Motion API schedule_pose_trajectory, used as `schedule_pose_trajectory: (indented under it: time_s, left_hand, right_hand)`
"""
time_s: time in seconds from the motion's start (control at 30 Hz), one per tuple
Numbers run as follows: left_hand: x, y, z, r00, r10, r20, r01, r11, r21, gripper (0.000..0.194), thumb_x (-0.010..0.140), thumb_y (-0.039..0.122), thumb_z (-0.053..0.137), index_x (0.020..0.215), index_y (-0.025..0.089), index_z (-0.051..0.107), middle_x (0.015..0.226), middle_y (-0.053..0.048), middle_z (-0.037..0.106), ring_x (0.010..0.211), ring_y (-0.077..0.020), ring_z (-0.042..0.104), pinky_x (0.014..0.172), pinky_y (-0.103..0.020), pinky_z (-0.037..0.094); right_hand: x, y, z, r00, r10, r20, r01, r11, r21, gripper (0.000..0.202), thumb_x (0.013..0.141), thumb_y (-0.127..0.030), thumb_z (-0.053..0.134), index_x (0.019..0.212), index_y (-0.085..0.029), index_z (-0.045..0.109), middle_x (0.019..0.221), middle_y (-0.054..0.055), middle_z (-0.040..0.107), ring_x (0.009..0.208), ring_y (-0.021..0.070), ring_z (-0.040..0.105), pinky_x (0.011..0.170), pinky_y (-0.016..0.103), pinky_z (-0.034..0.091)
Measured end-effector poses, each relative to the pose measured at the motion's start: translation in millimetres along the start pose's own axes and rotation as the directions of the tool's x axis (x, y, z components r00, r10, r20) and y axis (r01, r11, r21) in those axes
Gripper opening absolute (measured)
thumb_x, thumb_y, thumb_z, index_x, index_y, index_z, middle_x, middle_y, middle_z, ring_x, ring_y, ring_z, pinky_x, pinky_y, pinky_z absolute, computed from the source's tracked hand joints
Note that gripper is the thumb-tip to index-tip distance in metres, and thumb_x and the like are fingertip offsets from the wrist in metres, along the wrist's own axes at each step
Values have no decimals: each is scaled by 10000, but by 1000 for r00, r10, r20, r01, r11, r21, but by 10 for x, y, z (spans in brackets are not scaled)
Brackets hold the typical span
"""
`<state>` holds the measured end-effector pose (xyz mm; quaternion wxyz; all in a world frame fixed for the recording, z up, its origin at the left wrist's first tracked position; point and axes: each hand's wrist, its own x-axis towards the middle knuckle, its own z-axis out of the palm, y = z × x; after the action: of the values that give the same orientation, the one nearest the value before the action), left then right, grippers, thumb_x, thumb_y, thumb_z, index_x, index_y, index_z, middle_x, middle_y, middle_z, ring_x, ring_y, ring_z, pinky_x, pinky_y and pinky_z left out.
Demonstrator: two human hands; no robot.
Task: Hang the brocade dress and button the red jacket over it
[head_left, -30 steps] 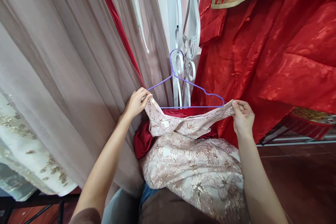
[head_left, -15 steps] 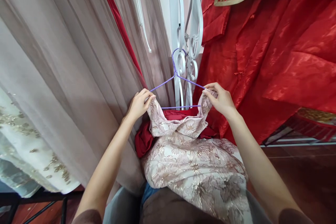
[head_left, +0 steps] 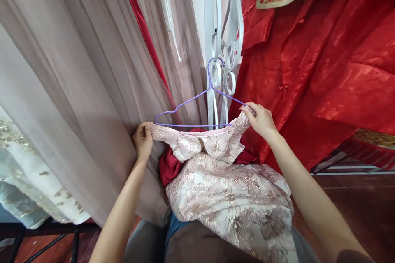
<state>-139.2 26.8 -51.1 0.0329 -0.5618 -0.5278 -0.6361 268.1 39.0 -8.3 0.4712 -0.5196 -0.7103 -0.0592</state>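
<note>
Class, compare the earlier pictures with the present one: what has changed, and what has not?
The left hand moved outward and down, baring the hanger's left end. The right hand moved inward, its strap now covering the right end. Both hands still grip the dress; the hanger remains by the white frame.

A pale pink floral dress point(head_left: 230, 189) with metallic gold patterning drapes below a purple hanger point(head_left: 193, 99), straps spread wide.
</note>
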Motion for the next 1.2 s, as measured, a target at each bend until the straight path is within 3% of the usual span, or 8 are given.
schedule_pose_trajectory:
  time_s: [0.23,0.47,0.63,0.73,0.83,0.9,1.03,1.2]
  left_hand:
    - [306,391,90,981,58,187,-66,997,35,309,883,391,467,877,163,674,869,-52,722,822,-161,655,771,-254,500]
    - [531,914,372,764,265,588,-338,941,15,327,887,417,479,913,176,699,930,-43,732,822,-180,661,779,-257,475]
    - [112,710,363,902,269,338,-354,909,220,292,921,375,433,1013,183,634,953,-75,677,909,-195,617,847,-300,448]
    - [-253,389,322,994,103,33,-108,974,201,319,925,350,417,1168,173,523,1099,-128,623,998,-198,596,872,-327,461]
    - [-548,78,306,984,-109,138,91,987,135,282,907,330,417,1138,189,499,1060,-124,637,979,-198,616,863,-344,484]
    - [-643,-69,312,919,-177,353,151,983,101,299,862,337,467,1118,188,507,1101,-132,641,995,-210,626,878,-362,493]
    - [-554,-218,337,742,-223,633,261,965,33,424,786,470,516,1069,162,578,1082,-137,677,1048,-257,625,937,-416,477]
    - [-284,-204,328,531,-190,825,340,941,-2,537,601,602,657,928,178,693,936,-102,735,1005,-333,636,962,-484,453]
  right_hand:
    - [4,-47,-19,1000,-16,-1,16,999,41,233,884,-416,504,926,-259,671,882,52,713,798,241,623,760,353,469]
    - [-1,-36,-66,999,-20,32,19,999,45,235,887,-409,507,938,-249,672,905,61,709,812,249,614,777,372,456]
    - [-59,-4,-104,1000,-17,15,17,999,-37,275,903,-425,472,997,-254,666,945,72,698,923,278,583,875,455,419]
    - [-175,110,-96,996,76,-55,-70,993,90,330,921,-474,413,1024,-270,651,980,60,696,963,257,600,899,447,434]
    - [-356,323,-39,936,338,-98,-273,873,404,438,905,-582,352,1000,-247,618,911,60,700,823,211,657,761,384,524]
    - [-490,464,16,892,449,40,-394,734,553,462,832,-646,436,912,-222,603,811,54,697,707,193,667,657,356,551]
    - [-695,609,151,828,338,448,-560,548,622,367,736,-549,621,856,-202,612,832,76,720,740,199,696,692,370,574]
    - [-729,604,361,806,389,446,-587,620,521,281,763,-476,538,735,-201,591,645,33,692,556,153,657,495,259,524]
